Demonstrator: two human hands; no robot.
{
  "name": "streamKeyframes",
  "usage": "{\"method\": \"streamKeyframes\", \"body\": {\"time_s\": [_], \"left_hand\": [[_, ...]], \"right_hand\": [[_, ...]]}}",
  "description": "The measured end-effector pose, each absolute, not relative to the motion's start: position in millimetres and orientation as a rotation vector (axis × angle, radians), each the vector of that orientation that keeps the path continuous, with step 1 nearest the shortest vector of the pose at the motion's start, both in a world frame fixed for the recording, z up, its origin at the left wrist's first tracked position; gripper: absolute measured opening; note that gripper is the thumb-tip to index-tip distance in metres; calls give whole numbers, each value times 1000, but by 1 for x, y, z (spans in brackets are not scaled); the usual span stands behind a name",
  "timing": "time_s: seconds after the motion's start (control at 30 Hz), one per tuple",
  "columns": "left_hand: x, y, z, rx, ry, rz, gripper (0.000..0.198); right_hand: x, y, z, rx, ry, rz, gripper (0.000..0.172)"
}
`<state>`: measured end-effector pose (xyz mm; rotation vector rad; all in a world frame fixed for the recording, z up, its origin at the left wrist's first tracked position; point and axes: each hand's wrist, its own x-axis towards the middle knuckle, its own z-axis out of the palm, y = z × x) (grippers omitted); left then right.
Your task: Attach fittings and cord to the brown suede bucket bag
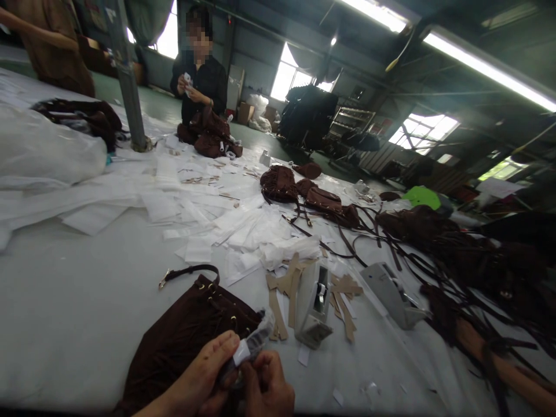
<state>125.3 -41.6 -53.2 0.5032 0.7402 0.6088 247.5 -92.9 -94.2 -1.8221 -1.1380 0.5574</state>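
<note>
A dark brown suede bag [186, 336] with gold studs and a strap lies on the white table right in front of me. Both my hands are over its near right side. My left hand [200, 373] pinches a small piece wrapped in clear plastic and white paper [252, 344], thumb on top. My right hand [267, 385] is closed on the same wrapped piece from below. What is inside the wrapping I cannot make out.
A grey tape dispenser [315, 307] stands just right of the bag, another [393, 292] farther right. Cardboard strips [284, 289], white paper sheets [243, 223] and more brown bags [321, 200] cover the table. A person in black [200, 81] works at the far side.
</note>
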Motion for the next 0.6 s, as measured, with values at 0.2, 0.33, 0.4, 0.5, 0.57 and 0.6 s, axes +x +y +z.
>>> {"method": "streamKeyframes", "body": {"time_s": [0.2, 0.33, 0.4, 0.5, 0.57, 0.6], "left_hand": [[123, -48, -46, 463, 807, 506, 47], [124, -51, -53, 415, 834, 543, 44], [128, -50, -64, 426, 823, 586, 47], [134, -51, -86, 502, 810, 656, 54], [138, -53, -98, 574, 831, 697, 56], [139, -56, -102, 613, 851, 723, 55]], "right_hand": [[267, -93, -100, -1588, -1747, -22, 40], [274, -86, -96, -1327, -1934, -299, 27], [276, -83, -92, -1221, -1976, -420, 17], [276, -80, -87, -1214, -1961, -530, 16], [273, -78, -85, -1318, -1937, -539, 20], [270, -76, -85, -1359, -1941, -525, 22]]}}
